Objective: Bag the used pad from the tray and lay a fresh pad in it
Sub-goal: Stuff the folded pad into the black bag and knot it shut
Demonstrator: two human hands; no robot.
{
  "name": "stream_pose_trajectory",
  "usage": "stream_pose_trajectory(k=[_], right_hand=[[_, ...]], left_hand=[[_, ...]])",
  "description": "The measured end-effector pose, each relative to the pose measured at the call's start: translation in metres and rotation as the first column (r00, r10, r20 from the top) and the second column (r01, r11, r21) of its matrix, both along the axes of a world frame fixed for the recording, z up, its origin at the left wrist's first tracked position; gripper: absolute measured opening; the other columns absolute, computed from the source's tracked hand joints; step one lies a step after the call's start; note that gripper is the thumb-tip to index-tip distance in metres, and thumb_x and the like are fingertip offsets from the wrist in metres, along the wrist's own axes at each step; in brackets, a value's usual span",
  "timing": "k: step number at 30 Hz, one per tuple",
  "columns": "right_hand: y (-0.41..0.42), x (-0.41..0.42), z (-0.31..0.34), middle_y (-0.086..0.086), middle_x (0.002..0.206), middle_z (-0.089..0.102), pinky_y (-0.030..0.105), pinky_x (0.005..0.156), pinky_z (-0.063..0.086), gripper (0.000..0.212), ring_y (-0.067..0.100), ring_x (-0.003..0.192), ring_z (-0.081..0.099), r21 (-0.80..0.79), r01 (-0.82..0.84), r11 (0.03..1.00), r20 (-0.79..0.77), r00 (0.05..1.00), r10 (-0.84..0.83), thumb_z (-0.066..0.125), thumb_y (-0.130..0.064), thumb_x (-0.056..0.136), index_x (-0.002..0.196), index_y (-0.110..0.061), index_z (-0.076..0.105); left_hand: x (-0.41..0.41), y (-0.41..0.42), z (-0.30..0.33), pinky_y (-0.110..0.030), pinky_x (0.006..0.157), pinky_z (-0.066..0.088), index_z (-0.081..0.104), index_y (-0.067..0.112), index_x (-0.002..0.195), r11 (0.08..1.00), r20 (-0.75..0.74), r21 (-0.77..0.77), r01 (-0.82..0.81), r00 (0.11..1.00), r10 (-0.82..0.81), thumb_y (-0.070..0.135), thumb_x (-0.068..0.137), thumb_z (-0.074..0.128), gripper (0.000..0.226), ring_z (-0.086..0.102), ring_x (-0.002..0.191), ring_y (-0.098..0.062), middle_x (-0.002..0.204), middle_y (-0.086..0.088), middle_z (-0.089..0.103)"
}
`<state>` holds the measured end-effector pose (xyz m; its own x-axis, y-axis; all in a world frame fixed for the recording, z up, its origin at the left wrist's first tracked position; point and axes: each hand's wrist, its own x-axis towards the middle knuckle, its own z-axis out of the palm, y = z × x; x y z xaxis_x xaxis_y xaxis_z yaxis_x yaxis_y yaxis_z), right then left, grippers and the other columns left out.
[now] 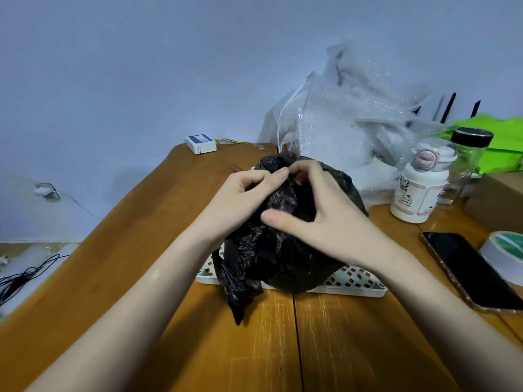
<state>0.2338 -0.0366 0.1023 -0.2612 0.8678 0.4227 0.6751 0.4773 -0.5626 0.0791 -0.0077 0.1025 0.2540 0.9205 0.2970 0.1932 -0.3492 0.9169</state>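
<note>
A bulging black plastic bag (285,258) sits on the white lattice tray (356,281) in the middle of the wooden table. My left hand (240,199) pinches the bag's gathered top from the left. My right hand (319,205) grips the same gathered plastic from the right, its thumb stretched across the front of the bag. A loose strip of the bag hangs over the tray's front edge onto the table. The bag's contents are hidden, and no pad shows in view.
A white bottle (418,188) and a glass jar with a black lid (467,165) stand at the right. A phone (469,270) and a tape roll (506,256) lie near the right edge. Bubble wrap (353,117) is piled behind the tray. A small white box (200,144) sits at the back.
</note>
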Motion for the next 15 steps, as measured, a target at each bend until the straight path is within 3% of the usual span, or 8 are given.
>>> stream_pose_trajectory(k=[3,7,9,10,11,13,14,15], right_hand=[[0.006,-0.005,-0.012,-0.01,0.112,0.045,0.042,0.101,0.036,0.061,0.015,0.116,0.042,-0.042,0.054,0.998,0.089,0.995,-0.05,0.066,-0.051,0.072,0.118,-0.023,0.036],[0.017,0.004,-0.019,0.003,0.102,0.069,0.042,0.09,0.045,0.018,0.023,0.102,0.059,-0.049,0.082,0.995,0.062,0.995,-0.078,0.056,-0.026,0.085,0.098,-0.016,0.062],[0.02,0.009,-0.017,0.008,0.09,0.071,0.043,0.087,0.048,0.02,0.023,0.09,0.063,-0.102,0.093,0.99,-0.097,0.99,-0.103,0.049,-0.025,0.089,0.082,-0.017,0.066],[0.02,0.011,-0.014,0.009,0.088,0.07,0.041,0.087,0.047,0.026,0.023,0.088,0.062,-0.13,0.092,0.987,-0.194,0.974,-0.117,0.046,-0.025,0.091,0.073,-0.019,0.065],[0.02,0.011,-0.011,0.008,0.087,0.071,0.039,0.087,0.045,0.033,0.021,0.087,0.062,-0.149,0.097,0.984,-0.278,0.951,-0.136,0.044,-0.025,0.092,0.066,-0.02,0.062],[0.021,0.013,-0.007,0.009,0.082,0.069,0.034,0.08,0.043,0.039,0.017,0.079,0.06,-0.159,0.112,0.981,-0.386,0.907,-0.166,0.041,-0.028,0.093,0.059,-0.019,0.056],[0.021,0.013,-0.006,0.009,0.077,0.066,0.033,0.074,0.041,0.038,0.016,0.073,0.058,-0.149,0.115,0.982,-0.412,0.896,-0.167,0.042,-0.031,0.093,0.06,-0.019,0.055],[0.02,0.012,-0.005,0.006,0.073,0.064,0.032,0.071,0.04,0.035,0.013,0.07,0.056,-0.119,0.111,0.987,-0.417,0.896,-0.152,0.045,-0.035,0.092,0.063,-0.019,0.054]], left_hand=[[0.001,-0.002,0.001,-0.024,0.074,0.049,0.063,-0.005,0.09,0.999,-0.007,-0.044,0.014,1.0,-0.014,0.045,0.091,0.052,0.051,0.063,0.076,-0.013,0.084,-0.009,0.068],[-0.003,0.001,0.002,-0.031,0.091,0.048,0.072,0.014,0.091,0.995,-0.043,-0.104,-0.004,0.999,0.0,0.043,0.096,0.044,0.04,0.067,0.09,-0.013,0.098,-0.006,0.073],[-0.01,0.003,0.002,-0.037,0.099,0.048,0.071,0.026,0.103,0.992,-0.075,-0.122,0.026,0.997,-0.035,0.027,0.093,0.047,0.026,0.067,0.1,-0.013,0.105,0.0,0.073],[-0.013,0.004,0.0,-0.039,0.098,0.049,0.068,0.032,0.11,0.992,-0.116,-0.111,0.052,0.991,-0.065,0.021,0.085,0.049,0.033,0.067,0.1,-0.015,0.107,-0.001,0.072],[-0.015,0.005,-0.002,-0.036,0.092,0.052,0.063,0.037,0.117,0.992,-0.165,-0.097,0.079,0.982,-0.094,0.015,0.079,0.05,0.045,0.067,0.094,-0.015,0.103,-0.001,0.072],[-0.016,0.003,-0.003,-0.019,0.066,0.05,0.05,0.035,0.131,0.989,-0.252,-0.064,0.132,0.957,-0.144,0.001,0.081,0.049,0.061,0.059,0.07,-0.005,0.085,0.015,0.07],[-0.015,0.003,-0.004,-0.013,0.064,0.047,0.044,0.031,0.136,0.986,-0.274,-0.058,0.156,0.947,-0.166,-0.006,0.083,0.047,0.066,0.058,0.069,0.001,0.09,0.022,0.067],[-0.013,0.001,-0.004,-0.008,0.071,0.046,0.038,0.028,0.141,0.983,-0.287,-0.049,0.176,0.941,-0.182,-0.011,0.083,0.045,0.07,0.059,0.081,0.008,0.108,0.023,0.064]])
